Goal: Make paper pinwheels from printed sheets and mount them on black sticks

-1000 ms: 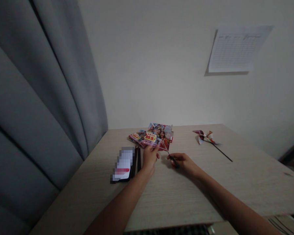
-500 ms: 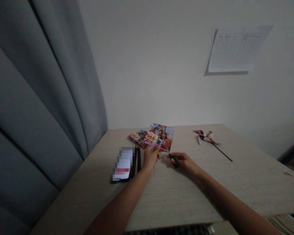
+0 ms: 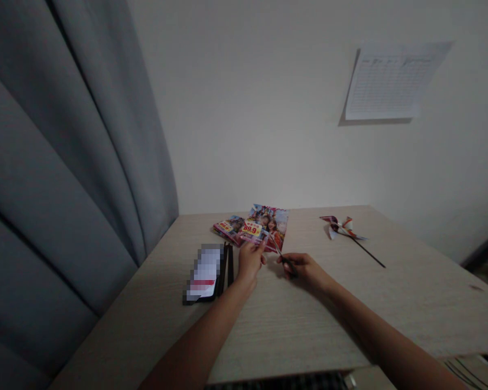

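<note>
A colourful printed flyer (image 3: 277,215) with a yellow price patch is gripped at its lower edge by my left hand (image 3: 250,260), thumb on top. My right hand (image 3: 303,265) is closed around the dark handles of a pair of scissors (image 3: 289,265). The scissor blades point up and left and lie at the flyer's lower part, near my left thumb. How far the blades are apart is hard to make out. Behind my left hand, a small stack of similar flyers (image 3: 226,227) lies on the table, partly covered by the held one.
A phone (image 3: 205,271) with a pixelated screen lies left of my left arm, beside dark thin sticks (image 3: 230,262). At the right of the table (image 3: 390,309) rests a paper pinwheel (image 3: 341,226) on a dark stick. A grey curtain (image 3: 85,135) hangs at left; a printed sheet (image 3: 384,86) is on the wall.
</note>
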The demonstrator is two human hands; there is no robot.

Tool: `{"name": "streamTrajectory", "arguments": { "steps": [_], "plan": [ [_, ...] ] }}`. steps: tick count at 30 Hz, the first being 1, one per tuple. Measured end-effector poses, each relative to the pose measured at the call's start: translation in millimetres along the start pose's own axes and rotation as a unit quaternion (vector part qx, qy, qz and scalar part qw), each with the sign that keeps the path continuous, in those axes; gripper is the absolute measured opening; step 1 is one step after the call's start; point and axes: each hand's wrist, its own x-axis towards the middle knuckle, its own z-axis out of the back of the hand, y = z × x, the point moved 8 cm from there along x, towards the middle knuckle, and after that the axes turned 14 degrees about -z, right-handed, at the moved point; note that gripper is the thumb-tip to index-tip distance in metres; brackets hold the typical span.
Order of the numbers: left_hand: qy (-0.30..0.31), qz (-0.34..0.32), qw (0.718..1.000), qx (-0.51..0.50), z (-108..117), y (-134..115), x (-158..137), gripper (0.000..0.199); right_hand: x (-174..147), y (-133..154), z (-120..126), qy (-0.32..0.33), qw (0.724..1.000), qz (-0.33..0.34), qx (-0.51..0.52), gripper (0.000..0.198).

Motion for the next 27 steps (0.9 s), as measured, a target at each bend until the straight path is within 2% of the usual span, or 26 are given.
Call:
{"name": "streamTrajectory", "arguments": {
  "steps": [14, 27],
  "plan": [
    [-0.008, 0.003, 1.000, 0.002, 0.1, 0.9, -0.7, 0.041, -0.9, 4.0, -0.8, -0.015, 1.000, 0.007, -0.013, 0.056],
    [0.005, -0.002, 1.000, 0.000, -5.6, -2.0, -5.3, 0.037, 0.5, 2.8, -0.7, -0.010, 1.000, 0.008, 0.012, 0.055]
  ]
}}
